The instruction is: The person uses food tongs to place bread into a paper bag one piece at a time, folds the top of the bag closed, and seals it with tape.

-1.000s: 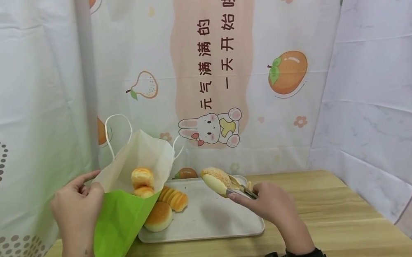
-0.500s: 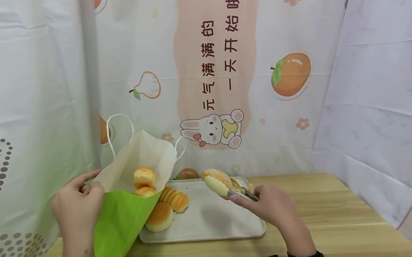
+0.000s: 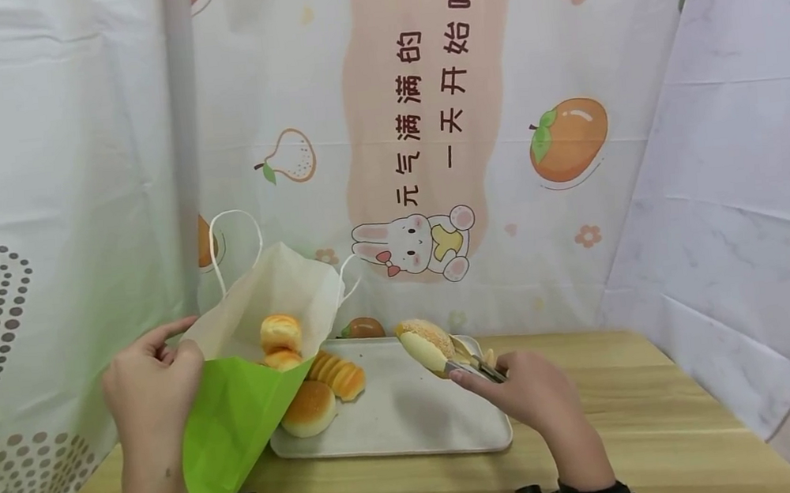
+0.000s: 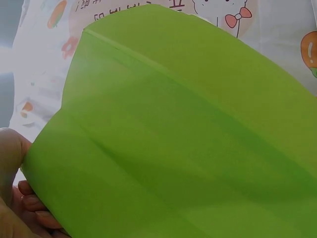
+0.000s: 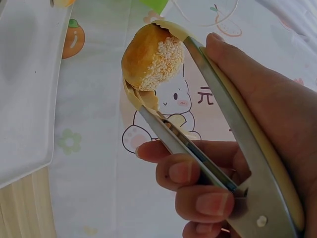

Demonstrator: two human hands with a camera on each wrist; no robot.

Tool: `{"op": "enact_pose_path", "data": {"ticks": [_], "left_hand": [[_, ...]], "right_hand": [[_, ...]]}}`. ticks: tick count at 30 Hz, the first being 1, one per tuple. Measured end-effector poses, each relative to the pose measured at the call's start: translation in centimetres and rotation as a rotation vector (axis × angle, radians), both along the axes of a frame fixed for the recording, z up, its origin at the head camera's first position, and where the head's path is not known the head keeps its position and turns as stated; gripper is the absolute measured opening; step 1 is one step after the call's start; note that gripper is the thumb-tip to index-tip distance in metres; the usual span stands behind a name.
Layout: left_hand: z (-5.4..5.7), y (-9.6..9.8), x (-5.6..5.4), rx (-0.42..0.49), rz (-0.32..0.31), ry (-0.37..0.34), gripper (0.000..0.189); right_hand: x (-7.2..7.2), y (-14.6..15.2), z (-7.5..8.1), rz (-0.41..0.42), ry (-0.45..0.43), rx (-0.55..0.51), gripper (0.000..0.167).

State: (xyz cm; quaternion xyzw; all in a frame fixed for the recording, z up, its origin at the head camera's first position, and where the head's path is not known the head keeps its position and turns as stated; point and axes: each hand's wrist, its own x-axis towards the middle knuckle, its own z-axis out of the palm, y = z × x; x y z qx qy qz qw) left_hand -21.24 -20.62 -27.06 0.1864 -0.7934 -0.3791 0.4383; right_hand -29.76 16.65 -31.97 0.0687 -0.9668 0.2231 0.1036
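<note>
Fingers (image 5: 205, 202) around tongs (image 5: 250, 148), lower bagged bun (image 3: 283, 360) part-hidden.

Soft, even head-view light, faint shadow on the tray (image 3: 384, 426), white glare at left wrist view's left edge

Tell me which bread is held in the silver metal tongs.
The rounded golden bun with pale seed-like specks; it alone is gripped by the tongs in the right hand.

The green bag (image 3: 234, 432) conceals the left end of the tray (image 3: 398, 429) and the base of the lower roll (image 3: 282, 359). The left wrist view's left edge crops the left hand (image 3: 153, 377).
</note>
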Motion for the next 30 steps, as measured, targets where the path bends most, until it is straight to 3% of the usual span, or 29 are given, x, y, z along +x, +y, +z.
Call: {"op": "enact_pose_path", "data": {"ticks": [8, 22, 30], "left_hand": [[-0.14, 0.02, -0.09, -0.003, 0.002, 0.014, 0.049], [0.37, 0.05, -0.41, -0.027, -0.023, 0.020, 0.048], [0.38, 0.47, -0.20, 0.009, -0.035, -0.024, 0.047]], "right_hand": [[-0.10, -0.10, 0.32, 0.009, 0.023, 0.028, 0.070], [0.26, -0.27, 0.47, 0.000, 0.025, -0.032, 0.068], [0.45, -0.37, 0.77, -0.017, 0.076, -0.058, 0.067]]}}
